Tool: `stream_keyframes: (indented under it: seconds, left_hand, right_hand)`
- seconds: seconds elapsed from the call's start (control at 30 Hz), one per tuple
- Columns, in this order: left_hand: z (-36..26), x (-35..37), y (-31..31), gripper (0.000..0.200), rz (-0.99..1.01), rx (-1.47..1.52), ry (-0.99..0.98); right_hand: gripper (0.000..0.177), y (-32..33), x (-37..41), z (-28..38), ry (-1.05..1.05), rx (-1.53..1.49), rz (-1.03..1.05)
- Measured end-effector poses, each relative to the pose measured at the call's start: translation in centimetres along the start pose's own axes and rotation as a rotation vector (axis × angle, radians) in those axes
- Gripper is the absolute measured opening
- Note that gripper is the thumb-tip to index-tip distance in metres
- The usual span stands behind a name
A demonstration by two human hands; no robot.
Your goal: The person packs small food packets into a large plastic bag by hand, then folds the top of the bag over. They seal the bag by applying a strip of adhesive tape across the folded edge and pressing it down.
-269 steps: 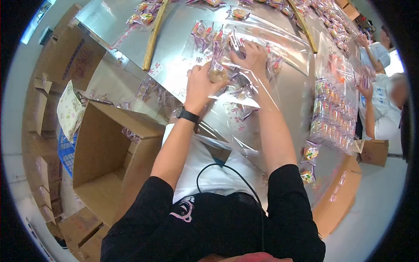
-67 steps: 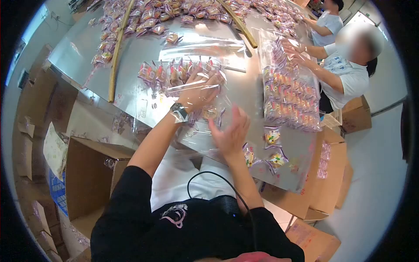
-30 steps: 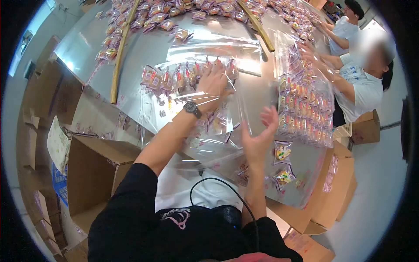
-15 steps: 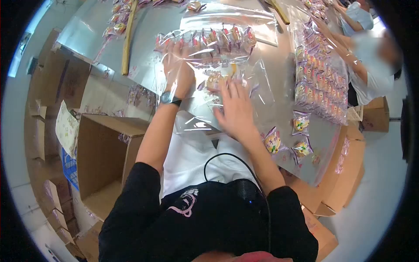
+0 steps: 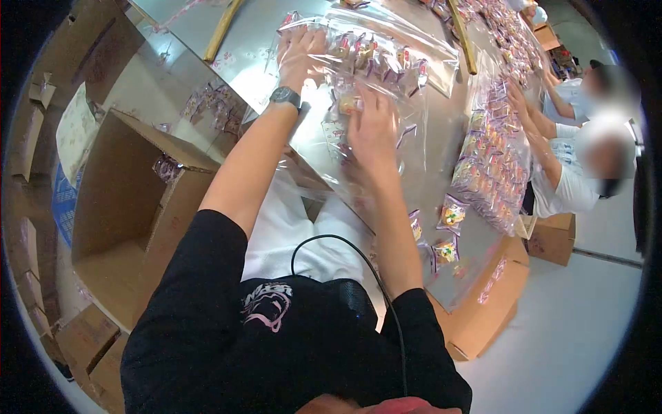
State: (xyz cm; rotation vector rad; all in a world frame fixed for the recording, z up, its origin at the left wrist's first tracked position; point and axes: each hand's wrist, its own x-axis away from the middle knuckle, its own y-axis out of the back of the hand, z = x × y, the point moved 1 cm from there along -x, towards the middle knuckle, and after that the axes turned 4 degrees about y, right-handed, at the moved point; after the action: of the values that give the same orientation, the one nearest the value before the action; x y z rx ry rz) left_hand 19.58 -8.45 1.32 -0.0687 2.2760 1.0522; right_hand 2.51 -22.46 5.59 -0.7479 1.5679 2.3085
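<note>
A clear plastic bag lies on the metal table, with a row of small wrapped snack packets along its far part. My left hand, a dark watch on its wrist, lies at the left end of this row with its fingers stretched out, under shiny film. Nearer to me, my right hand rests with fingers extended over the bag. A single yellow snack packet sits just left of its fingertips.
To the right lies a large bag of packets; loose packets sit near the table edge. An open cardboard box stands at my left. Two people in white shirts work across on the right. Wooden strips lie on the table.
The view has swung, so the table appears tilted. My left hand still lies at the row's left end. My right hand has moved forward with the single packet, closer to the row.
</note>
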Motion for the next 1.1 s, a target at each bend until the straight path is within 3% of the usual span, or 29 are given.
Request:
stream_keyframes:
  seconds: [0.03,0.07,0.13,0.17,0.27,0.37,0.47,0.57,0.67,0.73,0.8,0.87,0.9,1.0,1.03,1.1]
  left_hand:
    - [-0.9,0.5,0.5,0.047,-0.101,-0.217,-0.069]
    - [-0.7,0.8,-0.1,0.048,-0.163,-0.185,-0.06]
    - [-0.7,1.0,-0.9,0.051,-0.294,-0.12,-0.044]
    - [-0.7,1.9,-0.9,0.05,-0.119,0.291,0.175]
    - [-1.3,2.5,-0.3,0.048,-0.4,0.208,0.021]
    - [-1.4,2.9,-0.9,0.049,-0.442,0.202,0.029]
    - [-3.1,3.1,0.2,0.051,-0.378,0.311,0.119]
    - [-2.7,3.1,0.7,0.053,-0.339,0.27,0.127]
    - [-2.3,3.2,0.3,0.05,-0.322,0.224,0.13]
    - [-1.9,3.2,-0.1,0.047,-0.353,0.195,0.084]
    - [-1.8,2.9,-0.3,0.042,-0.32,0.165,0.124]
    - [-1.7,3.2,0.0,0.041,-0.282,0.137,0.124]
    - [-1.8,3.1,0.1,0.044,-0.292,0.175,0.152]
    - [-1.9,3.1,0.2,0.046,-0.302,0.43,0.3]
    - [-1.7,3.2,0.0,0.049,-0.299,0.386,0.292]
    - [-1.3,2.9,-0.1,0.049,-0.319,0.229,0.16]
  right_hand:
    - [0.052,-0.1,0.7,0.4,0.079,0.102,-0.026]
    - [0.054,-0.1,1.4,0.9,0.155,0.205,-0.053]
    - [0.058,-0.4,2.4,2.7,-0.07,0.117,-0.027]
    - [0.061,-0.5,2.7,3.1,-0.18,0.072,-0.014]
    - [0.067,-1.9,2.2,2.0,-0.57,-0.131,0.077]
    - [0.066,-0.5,0.1,2.2,-0.667,-0.116,0.34]
    - [0.062,-0.9,0.2,2.7,-0.554,-0.005,0.268]
    - [0.055,-3.3,0.9,1.7,-0.339,-0.046,0.021]
    - [0.046,-4.9,0.2,1.3,-0.378,-0.369,-0.267]
    - [0.048,-6.8,0.5,0.3,-0.553,-0.674,-0.413]
    - [0.049,-8.6,0.6,-0.8,-0.637,-0.757,-0.416]
    - [0.051,-9.6,0.9,-1.5,-0.646,-0.602,-0.268]
    - [0.053,-7.1,-0.7,0.6,-0.646,-0.457,-0.183]
    - [0.082,-8.1,0.5,-1.3,-0.551,-0.43,-0.245]
    - [0.078,-5.5,-0.9,0.0,-0.537,-0.484,-0.202]
    - [0.072,-5.9,-1.1,-0.4,-0.398,-0.494,-0.439]
